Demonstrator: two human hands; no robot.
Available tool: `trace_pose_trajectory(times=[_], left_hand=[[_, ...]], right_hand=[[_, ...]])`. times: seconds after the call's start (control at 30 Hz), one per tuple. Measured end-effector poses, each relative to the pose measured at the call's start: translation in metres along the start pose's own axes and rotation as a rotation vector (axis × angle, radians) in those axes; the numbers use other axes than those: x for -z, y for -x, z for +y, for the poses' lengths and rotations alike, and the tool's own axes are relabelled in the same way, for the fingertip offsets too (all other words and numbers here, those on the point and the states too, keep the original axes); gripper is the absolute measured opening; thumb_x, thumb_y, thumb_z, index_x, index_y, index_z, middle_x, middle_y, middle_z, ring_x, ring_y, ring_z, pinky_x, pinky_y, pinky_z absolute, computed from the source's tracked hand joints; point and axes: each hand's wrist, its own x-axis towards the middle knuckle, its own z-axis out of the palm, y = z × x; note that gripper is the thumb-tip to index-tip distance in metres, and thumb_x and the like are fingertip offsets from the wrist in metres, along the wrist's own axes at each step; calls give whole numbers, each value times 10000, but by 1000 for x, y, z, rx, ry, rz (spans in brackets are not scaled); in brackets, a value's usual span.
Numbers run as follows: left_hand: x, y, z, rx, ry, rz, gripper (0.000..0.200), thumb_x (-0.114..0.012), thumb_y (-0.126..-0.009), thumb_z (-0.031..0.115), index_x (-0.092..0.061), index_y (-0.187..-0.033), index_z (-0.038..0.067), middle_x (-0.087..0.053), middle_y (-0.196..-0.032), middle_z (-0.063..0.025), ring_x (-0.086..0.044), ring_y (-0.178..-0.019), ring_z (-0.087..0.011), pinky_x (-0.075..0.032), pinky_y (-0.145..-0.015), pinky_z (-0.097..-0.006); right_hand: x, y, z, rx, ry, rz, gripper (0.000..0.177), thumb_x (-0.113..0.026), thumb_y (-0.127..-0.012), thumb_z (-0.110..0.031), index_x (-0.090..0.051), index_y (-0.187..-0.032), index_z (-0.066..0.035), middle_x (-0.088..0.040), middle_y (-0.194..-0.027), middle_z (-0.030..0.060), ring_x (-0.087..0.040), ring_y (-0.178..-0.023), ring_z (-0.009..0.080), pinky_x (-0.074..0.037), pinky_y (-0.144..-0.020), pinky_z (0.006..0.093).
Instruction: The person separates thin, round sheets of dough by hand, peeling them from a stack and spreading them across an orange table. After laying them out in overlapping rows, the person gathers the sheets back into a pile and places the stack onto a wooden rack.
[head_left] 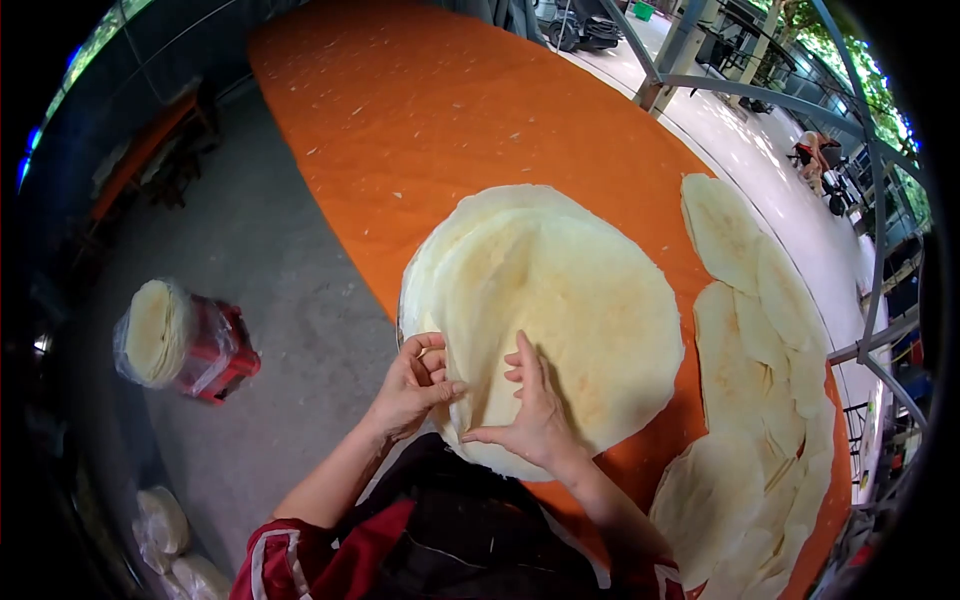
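A stack of large, thin, pale round sheets like flatbreads point(610, 310) lies in front of me on an orange-covered table point(400, 110). My left hand point(410, 385) is at the stack's near left edge, its thumb and fingers pinching the lifted rim of the top sheet. That sheet bulges up in a fold along its left side. My right hand point(530, 410) rests over the near part of the stack, thumb stretched toward the lifted rim and fingers apart, with nothing gripped in it. How many layers the left hand pinches is hidden.
More pale sheets point(745, 380) overlap along the table's right edge. On the grey floor at left stands a red stool point(230, 350) with a plastic-wrapped stack of sheets point(155, 335). Bagged bundles point(162, 520) lie at lower left. Metal frame bars point(770, 90) run beyond the table.
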Motion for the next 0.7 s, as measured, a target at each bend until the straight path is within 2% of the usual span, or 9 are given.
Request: trace_pose_trajectory(times=[0.13,0.17,0.27,0.33,0.5,0.57,0.6,0.67,0.7], left_hand=[[-4,-10,-6,-57,-65,-114,573,-609,-684,-128,-269,-1103,63,-476,-1104,-133,-530,-969,-192,-467,-803,-301],[-4,-12,-9,-66,-60,-144,575,-614,-683,-124,-266,-1097,71,-475,-1107,-132,-528,-974,-191,-465,-807,-301],[-10,-14,-14,-93,-56,-174,600,-630,-673,-123,-247,-1084,90,-469,-1122,-131,-520,-987,-184,-458,-817,-292],[-10,-16,-18,-124,-79,-196,616,-633,-669,-126,-236,-1085,93,-466,-1128,-131,-515,-995,-182,-457,-817,-290],[-15,-19,-16,-144,-57,-168,690,-652,-660,-94,-195,-1144,85,-455,-1150,-144,-496,-1020,-181,-438,-850,-303],[-23,-15,-9,-117,18,-128,736,-659,-656,-78,-175,-1190,70,-454,-1155,-150,-493,-1019,-188,-426,-862,-311],[-21,-17,-9,-171,-113,-94,712,-657,-667,-52,-197,-1199,58,-459,-1150,-151,-491,-1018,-194,-421,-863,-314],[-14,-27,-12,-276,-374,-42,671,-654,-690,-2,-240,-1217,33,-467,-1141,-152,-486,-1015,-206,-410,-866,-320],[-3,-33,-23,-206,-671,118,499,-624,-742,100,-368,-1160,9,-479,-1117,-155,-471,-1009,-215,-399,-862,-328]], right_hand=[[1,-6,15,-43,-293,156,1203,-836,-478,-330,-58,-1327,17,-347,-1213,214,-423,-1080,298,-411,-839,359],[-1,-10,21,-79,-347,178,1233,-847,-454,-337,-50,-1334,-4,-355,-1225,193,-423,-1091,240,-410,-845,330],[-5,-28,20,-36,-396,277,1160,-852,-466,-274,-114,-1312,18,-394,-1199,166,-434,-1085,216,-396,-872,322],[3,-30,15,-49,-582,210,907,-793,-562,-105,-223,-1257,21,-437,-1165,131,-445,-1076,191,-381,-900,308],[9,-23,21,-162,-903,175,714,-669,-650,54,-261,-1235,18,-438,-1172,107,-445,-1078,183,-379,-905,302],[4,-23,31,-140,-875,226,636,-643,-672,55,-308,-1210,16,-481,-1128,106,-486,-1027,180,-405,-873,308],[0,-23,37,-128,-863,250,597,-629,-683,56,-331,-1198,15,-502,-1105,106,-507,-1002,179,-418,-858,311],[-5,-25,36,-111,-114,301,531,-632,-691,-75,-389,-1159,-21,-566,-969,173,-582,-861,290,-479,-716,350],[-10,-24,21,-45,6,290,483,-582,-724,-145,-400,-1162,-55,-582,-899,193,-591,-769,343,-488,-628,403]])
